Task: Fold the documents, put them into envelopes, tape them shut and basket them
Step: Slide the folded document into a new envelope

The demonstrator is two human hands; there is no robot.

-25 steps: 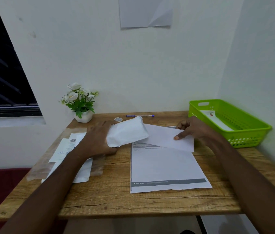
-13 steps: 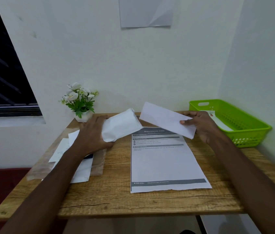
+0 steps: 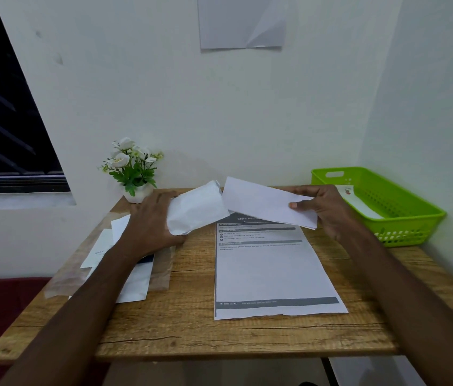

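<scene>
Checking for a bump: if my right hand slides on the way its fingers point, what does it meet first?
Probably the white paper envelope in the left hand; the right hand, gripping the folded white sheet, points leftward there. Depth is unclear.

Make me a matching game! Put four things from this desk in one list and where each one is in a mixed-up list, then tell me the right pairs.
Things:
1. folded paper
2. white envelope
3. printed sheet
4. green basket

Places:
A. lying flat in the middle of the wooden desk
B. held in the left hand
C. at the desk's far right, by the wall
D. held in the right hand

Pairs: 1-D, 2-B, 3-A, 4-C
</scene>
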